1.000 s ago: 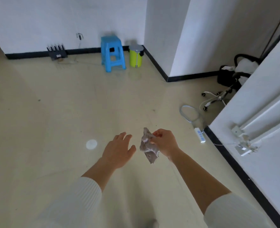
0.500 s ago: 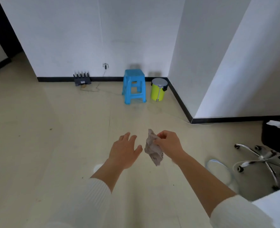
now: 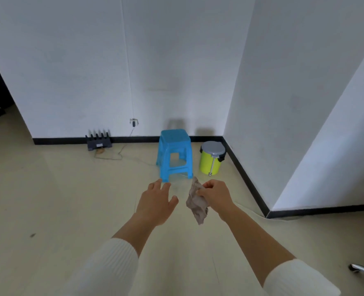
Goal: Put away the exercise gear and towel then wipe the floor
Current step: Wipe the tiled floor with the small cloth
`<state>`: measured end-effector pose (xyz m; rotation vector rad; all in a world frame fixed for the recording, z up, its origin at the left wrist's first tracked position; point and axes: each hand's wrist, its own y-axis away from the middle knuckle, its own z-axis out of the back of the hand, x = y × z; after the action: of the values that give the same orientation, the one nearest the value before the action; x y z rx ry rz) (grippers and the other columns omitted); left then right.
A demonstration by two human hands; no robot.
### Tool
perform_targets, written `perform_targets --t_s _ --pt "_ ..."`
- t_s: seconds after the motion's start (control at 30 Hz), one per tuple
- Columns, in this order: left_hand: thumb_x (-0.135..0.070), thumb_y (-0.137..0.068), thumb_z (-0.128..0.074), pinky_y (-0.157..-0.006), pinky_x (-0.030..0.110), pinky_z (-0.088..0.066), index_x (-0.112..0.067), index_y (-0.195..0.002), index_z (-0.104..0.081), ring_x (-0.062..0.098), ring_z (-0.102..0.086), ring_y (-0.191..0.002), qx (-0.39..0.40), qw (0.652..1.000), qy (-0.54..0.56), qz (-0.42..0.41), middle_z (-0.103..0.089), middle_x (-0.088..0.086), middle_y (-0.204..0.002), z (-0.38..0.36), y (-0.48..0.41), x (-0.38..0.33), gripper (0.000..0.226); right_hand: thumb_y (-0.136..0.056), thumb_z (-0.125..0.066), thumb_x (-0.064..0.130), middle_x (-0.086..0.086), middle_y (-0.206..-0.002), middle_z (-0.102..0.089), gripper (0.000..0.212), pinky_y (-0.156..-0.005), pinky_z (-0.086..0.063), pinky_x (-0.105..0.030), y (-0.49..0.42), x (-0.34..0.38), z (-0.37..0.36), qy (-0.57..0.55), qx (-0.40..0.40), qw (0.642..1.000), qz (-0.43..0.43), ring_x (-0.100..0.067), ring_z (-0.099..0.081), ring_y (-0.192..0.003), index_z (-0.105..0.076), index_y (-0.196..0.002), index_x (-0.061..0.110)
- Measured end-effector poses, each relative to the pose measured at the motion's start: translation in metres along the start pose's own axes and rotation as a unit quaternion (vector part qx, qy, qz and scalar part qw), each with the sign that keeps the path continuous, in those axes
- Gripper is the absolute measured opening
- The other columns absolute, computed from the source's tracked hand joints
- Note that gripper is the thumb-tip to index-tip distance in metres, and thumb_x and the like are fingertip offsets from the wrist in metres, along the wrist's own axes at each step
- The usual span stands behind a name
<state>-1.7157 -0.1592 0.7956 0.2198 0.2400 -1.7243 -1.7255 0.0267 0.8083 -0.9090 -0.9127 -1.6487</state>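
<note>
A crumpled grey-brown tissue [image 3: 196,202] hangs from my right hand [image 3: 216,195], pinched between thumb and fingers at mid-frame. Just to its left, my left hand [image 3: 156,202] is held out flat with fingers apart and nothing in it. Both hands hover above the beige floor [image 3: 70,199]. A yellow-green bin [image 3: 212,158] with a grey lid stands in the corner ahead, a short way beyond my right hand.
A blue plastic stool [image 3: 174,153] stands against the wall left of the bin. A black router [image 3: 98,142] with a cable sits by the baseboard further left. A white wall corner [image 3: 268,214] juts out on the right. A chair leg [image 3: 363,271] shows at the lower right.
The view has lifted and swung left: the stool and bin are now larger and closer, and the office chair and power strip have left the frame. My hands keep the same pose and the tissue.
</note>
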Motion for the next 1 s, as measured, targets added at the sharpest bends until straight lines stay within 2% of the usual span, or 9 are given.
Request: perform_targets --t_s 0.17,0.37,0.57,0.77,0.9,1.0 --pt "-0.044 -0.097 -0.038 -0.110 0.039 -0.031 -0.017 -0.147 -0.030 0.026 -0.025 -0.140 0.001 1.000 -0.009 0.001 -0.026 0.010 -0.155 0.016 -0.144 0.019 0.057 -0.077 -0.068 0.013 -0.004 -0.073 -0.061 0.009 -0.061 -0.044 -0.029 -0.140 0.039 -0.007 -0.005 -0.007 1.000 0.006 -0.016 -0.056 -0.069 -0.063 -0.078 0.006" --pt "-0.043 -0.097 -0.038 -0.109 0.039 -0.032 -0.018 -0.146 -0.031 0.025 -0.026 -0.140 -0.005 1.000 0.001 -0.002 -0.026 0.008 -0.155 0.004 -0.318 0.028 0.056 -0.081 -0.069 0.017 -0.008 -0.078 -0.063 0.022 -0.064 -0.046 -0.029 -0.314 0.059 -0.006 -0.007 -0.007 1.000 0.018 -0.015 -0.057 -0.070 -0.064 -0.089 -0.003" --pt "-0.043 -0.096 -0.039 -0.109 0.041 -0.032 -0.017 -0.146 -0.031 0.026 -0.024 -0.141 0.009 0.999 0.034 0.029 -0.026 0.009 -0.155 -0.029 -0.489 0.028 0.056 -0.086 -0.066 0.018 -0.002 -0.075 -0.060 0.019 -0.063 -0.046 -0.024 -0.488 0.064 0.001 -0.018 0.008 1.000 -0.004 -0.010 -0.056 -0.068 -0.064 -0.092 0.001" --pt "-0.041 -0.097 -0.039 -0.110 0.040 -0.032 -0.017 -0.147 -0.030 0.025 -0.023 -0.142 0.029 0.995 0.059 0.070 -0.025 0.009 -0.155 -0.053 -0.621 0.037 0.056 -0.084 -0.066 0.014 -0.002 -0.072 -0.056 0.011 -0.062 -0.044 -0.025 -0.642 0.072 -0.003 0.034 0.037 0.998 -0.043 -0.012 -0.052 -0.067 -0.058 -0.083 0.007" --pt "-0.041 -0.097 -0.039 -0.110 0.040 -0.031 -0.017 -0.147 -0.030 0.024 -0.023 -0.142 0.040 0.993 0.069 0.089 -0.025 0.008 -0.155 -0.068 -0.702 0.056 0.056 -0.082 -0.068 0.015 -0.006 -0.076 -0.057 0.014 -0.057 -0.041 -0.025 -0.729 0.077 -0.029 0.051 0.056 0.996 -0.054 -0.014 -0.051 -0.067 -0.061 -0.087 0.004" --pt "-0.041 -0.096 -0.039 -0.109 0.040 -0.033 -0.017 -0.147 -0.030 0.025 -0.024 -0.141 0.054 0.992 0.068 0.092 -0.026 0.008 -0.155 -0.087 -0.765 0.076 0.057 -0.082 -0.067 0.015 -0.002 -0.073 -0.056 0.012 -0.055 -0.040 -0.022 -0.793 0.076 -0.056 0.052 0.064 0.995 -0.058 -0.011 -0.049 -0.064 -0.057 -0.083 0.008"
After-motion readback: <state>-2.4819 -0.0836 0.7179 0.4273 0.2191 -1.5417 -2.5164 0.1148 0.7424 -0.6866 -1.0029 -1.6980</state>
